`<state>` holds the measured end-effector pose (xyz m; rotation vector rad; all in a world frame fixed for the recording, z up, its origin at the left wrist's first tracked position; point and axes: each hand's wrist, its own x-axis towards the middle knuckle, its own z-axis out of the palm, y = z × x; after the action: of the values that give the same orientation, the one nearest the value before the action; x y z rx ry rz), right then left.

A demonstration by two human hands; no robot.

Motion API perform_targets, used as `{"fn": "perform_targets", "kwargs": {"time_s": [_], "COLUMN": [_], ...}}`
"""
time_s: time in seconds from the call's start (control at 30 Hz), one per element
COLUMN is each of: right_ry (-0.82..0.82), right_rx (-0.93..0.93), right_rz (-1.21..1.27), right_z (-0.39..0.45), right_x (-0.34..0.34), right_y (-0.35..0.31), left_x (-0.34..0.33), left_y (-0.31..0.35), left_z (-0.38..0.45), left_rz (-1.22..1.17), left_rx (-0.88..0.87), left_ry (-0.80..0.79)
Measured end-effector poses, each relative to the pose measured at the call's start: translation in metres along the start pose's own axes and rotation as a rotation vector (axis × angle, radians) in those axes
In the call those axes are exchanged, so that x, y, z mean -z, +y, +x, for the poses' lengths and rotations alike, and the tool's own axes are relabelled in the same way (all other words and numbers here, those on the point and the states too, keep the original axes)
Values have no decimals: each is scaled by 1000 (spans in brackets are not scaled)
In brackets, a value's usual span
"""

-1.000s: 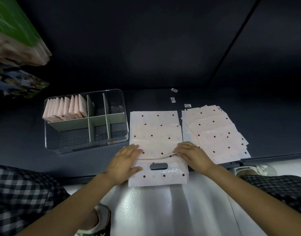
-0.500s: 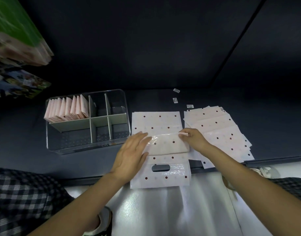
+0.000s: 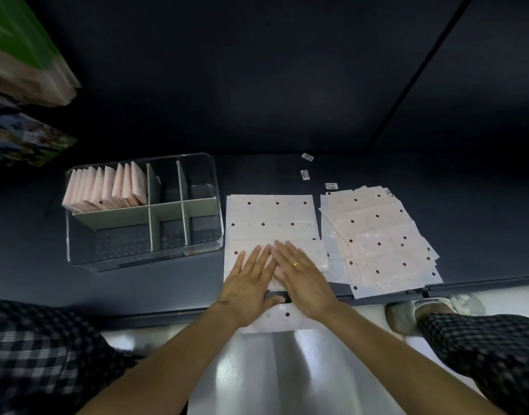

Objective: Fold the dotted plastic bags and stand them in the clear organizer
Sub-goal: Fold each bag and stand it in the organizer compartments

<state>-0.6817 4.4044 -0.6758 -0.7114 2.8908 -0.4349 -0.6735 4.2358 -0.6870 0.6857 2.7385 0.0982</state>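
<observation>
A pale pink dotted plastic bag (image 3: 270, 218) lies flat on the dark surface in front of me, its near part folded over. My left hand (image 3: 248, 283) and my right hand (image 3: 302, 278) press flat on the fold, fingers straight and side by side at the middle. The bag's handle end (image 3: 282, 320) hangs over the near edge. To the right lies a fanned pile of unfolded dotted bags (image 3: 380, 238). The clear organizer (image 3: 113, 256) stands at the left, with several folded bags (image 3: 106, 187) upright in its back-left compartment.
Three small white labels (image 3: 307, 157) lie on the surface behind the bags. Packaged goods (image 3: 23, 55) hang at the upper left. The dark surface's front edge (image 3: 155, 317) runs just under my wrists, with a pale floor and my shoe (image 3: 413, 310) below.
Both hands lifted the bag's middle, folded it away from me, and now lie flat together pressing the fold down.
</observation>
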Motion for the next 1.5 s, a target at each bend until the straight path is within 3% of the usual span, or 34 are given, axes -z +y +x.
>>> {"fn": "perform_targets", "kwargs": {"time_s": [0.23,0.5,0.73,0.83,0.93,1.2,1.37,1.5], "right_ry": [-78,-38,147,147,193,194,174,126], "right_rx": [-156,-138,93,167,266,558,406,25], "right_rz": [-2,27,-200,-278,-263,-204,36,258], "right_z": [-24,-35,-19,-17,-19,-44,-46,-30], "right_x": [2,25,44,52,59,51,44,50], "right_y": [41,60,53,51,43,-1,-26,-19], "left_x": [-2,4,20,24,21,-1,-8,-5], "left_y": [-35,-57,-37,-22,0,35,35,33], "left_z": [-14,-32,-25,-24,-28,-44,-51,-49], "left_rz": [2,41,6,-18,-103,-382,-449,-658], "left_rx": [-18,9,103,156,137,190,230,420], "left_ry": [-7,-9,-40,51,145,180,274,282]}}
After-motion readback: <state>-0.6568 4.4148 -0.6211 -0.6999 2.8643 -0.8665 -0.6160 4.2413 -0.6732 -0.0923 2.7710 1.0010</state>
